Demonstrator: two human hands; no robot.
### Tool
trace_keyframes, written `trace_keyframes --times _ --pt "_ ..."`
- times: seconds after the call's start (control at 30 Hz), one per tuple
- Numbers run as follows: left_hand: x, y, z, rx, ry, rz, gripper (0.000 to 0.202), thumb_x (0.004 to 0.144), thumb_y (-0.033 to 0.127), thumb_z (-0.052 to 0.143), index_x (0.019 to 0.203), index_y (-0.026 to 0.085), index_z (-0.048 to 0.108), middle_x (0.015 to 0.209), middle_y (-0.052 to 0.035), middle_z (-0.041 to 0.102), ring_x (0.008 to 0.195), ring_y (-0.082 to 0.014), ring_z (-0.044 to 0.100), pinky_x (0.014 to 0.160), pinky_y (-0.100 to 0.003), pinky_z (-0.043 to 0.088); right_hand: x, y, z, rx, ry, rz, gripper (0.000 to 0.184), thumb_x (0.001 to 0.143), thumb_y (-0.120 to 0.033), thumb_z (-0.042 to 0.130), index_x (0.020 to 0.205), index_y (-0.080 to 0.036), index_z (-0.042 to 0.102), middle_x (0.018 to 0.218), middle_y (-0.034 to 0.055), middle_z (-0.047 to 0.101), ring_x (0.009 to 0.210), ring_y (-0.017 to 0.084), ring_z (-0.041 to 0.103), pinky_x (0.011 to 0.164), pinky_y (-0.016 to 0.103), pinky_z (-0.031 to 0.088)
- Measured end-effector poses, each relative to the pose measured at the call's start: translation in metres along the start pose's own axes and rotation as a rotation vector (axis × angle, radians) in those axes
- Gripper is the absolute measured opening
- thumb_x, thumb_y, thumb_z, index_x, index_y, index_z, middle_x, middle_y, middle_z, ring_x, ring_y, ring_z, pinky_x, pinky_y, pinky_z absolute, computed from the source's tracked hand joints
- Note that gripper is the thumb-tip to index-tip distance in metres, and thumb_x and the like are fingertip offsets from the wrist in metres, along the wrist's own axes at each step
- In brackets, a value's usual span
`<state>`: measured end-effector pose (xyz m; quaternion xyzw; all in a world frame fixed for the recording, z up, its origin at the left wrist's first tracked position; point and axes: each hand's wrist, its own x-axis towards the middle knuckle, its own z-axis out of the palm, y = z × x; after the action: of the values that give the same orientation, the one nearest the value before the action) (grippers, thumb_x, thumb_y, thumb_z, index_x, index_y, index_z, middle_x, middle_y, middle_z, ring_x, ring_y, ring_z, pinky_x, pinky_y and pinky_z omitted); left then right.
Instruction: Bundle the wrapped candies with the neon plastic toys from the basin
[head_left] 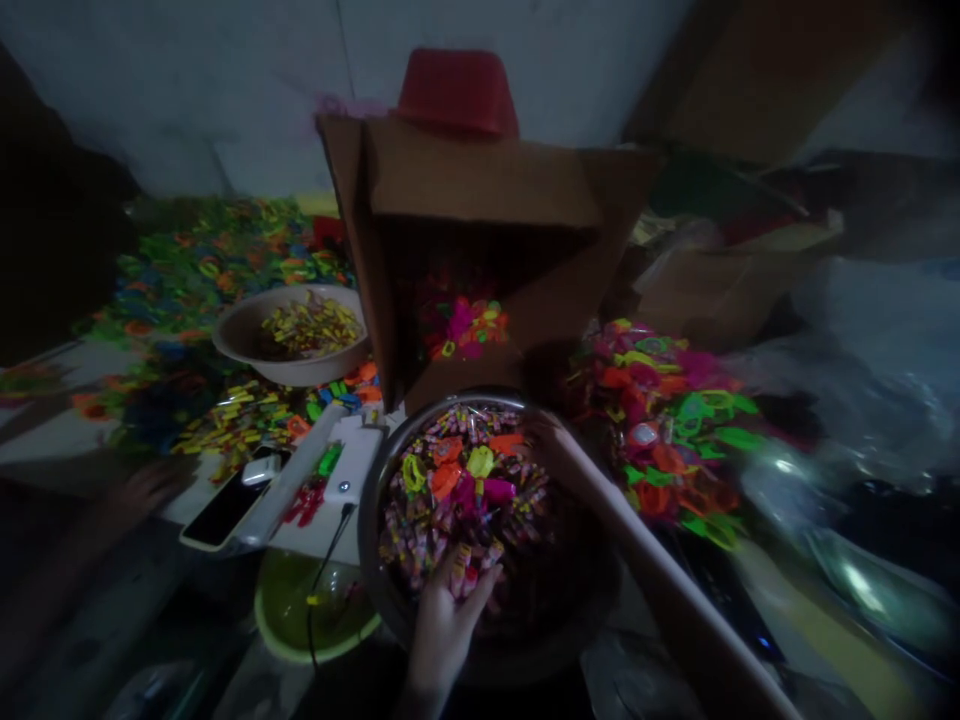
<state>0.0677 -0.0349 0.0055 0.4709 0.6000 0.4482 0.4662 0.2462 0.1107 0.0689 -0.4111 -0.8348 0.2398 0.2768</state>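
A large metal bowl (369, 490) stands in front of me, filled with small, colourfully printed wrapped pieces (420, 545) that look like candies. On top of them lie bright plastic toy pieces (448, 468) in orange, yellow and magenta. My left hand (450, 600) is at the bowl's near side, thumb and fingers curled around a few of the wrapped pieces. Across the bowl, my right hand (551, 445) reaches in by the far right rim, beside an orange toy piece (507, 443). Its fingers are dark and blurred, so whether they grip anything is unclear.
Behind the bowl an open cardboard box (487, 185) holds more toys, with a red basin (457, 92) on top. Toy heaps lie left and right (667, 430). A white basin (292, 370), phone (225, 510) and green bowl (277, 620) are leftward, near another person's hand (142, 490).
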Motion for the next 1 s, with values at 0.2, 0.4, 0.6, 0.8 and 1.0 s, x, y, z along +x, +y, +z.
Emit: trace_keyframes --times 0.2,0.4,0.6,0.8,1.0 --pt "0.0 -0.007 0.005 -0.065 -0.024 -0.086 0.036 0.072 0.047 0.064 0.089 0.015 0.061 0.054 0.0034 0.06 0.039 -0.0096 0.045 0.038 -0.019 0.034 -0.039 -0.018 -0.008 0.118 0.007 0.05 0.013 0.084 -0.026 0.057 0.095 -0.019 0.059 0.104 0.0074 0.063 0.091 0.019 0.059 0.081 0.031 0.048" --pt "-0.002 0.007 0.007 -0.127 -0.094 -0.123 0.037 0.068 0.051 0.066 0.079 0.016 0.06 0.049 0.0075 0.051 0.035 -0.0063 0.037 0.036 -0.018 0.029 -0.079 -0.053 -0.001 0.121 -0.378 0.139 0.013 0.09 -0.031 0.05 0.091 -0.019 0.054 0.077 -0.0007 0.061 0.065 0.012 0.057 0.06 0.021 0.042" --pt "-0.003 0.016 0.002 -0.187 -0.244 -0.169 0.04 0.069 0.052 0.065 0.087 0.016 0.061 0.057 0.0051 0.058 0.035 -0.0041 0.034 0.035 -0.017 0.027 -0.081 -0.05 0.008 0.116 -0.399 0.152 0.013 0.089 -0.031 0.052 0.095 -0.021 0.05 0.087 0.0005 0.061 0.076 0.015 0.061 0.068 0.024 0.043" --pt "-0.005 0.017 -0.001 -0.222 -0.293 -0.156 0.042 0.072 0.048 0.065 0.096 0.015 0.059 0.058 0.0028 0.063 0.035 -0.003 0.032 0.036 -0.017 0.025 -0.084 -0.052 0.007 0.237 -0.464 0.14 0.021 0.09 -0.039 0.05 0.097 -0.02 0.048 0.085 -0.0005 0.06 0.075 0.013 0.056 0.07 0.023 0.043" --pt "-0.006 0.016 -0.003 -0.239 -0.339 -0.157 0.042 0.072 0.048 0.065 0.095 0.013 0.062 0.056 0.0023 0.064 0.034 -0.0026 0.032 0.035 -0.016 0.025 -0.088 -0.053 0.012 0.232 -0.492 0.139 0.023 0.09 -0.04 0.049 0.1 -0.019 0.048 0.082 0.0004 0.063 0.071 0.013 0.058 0.067 0.023 0.043"
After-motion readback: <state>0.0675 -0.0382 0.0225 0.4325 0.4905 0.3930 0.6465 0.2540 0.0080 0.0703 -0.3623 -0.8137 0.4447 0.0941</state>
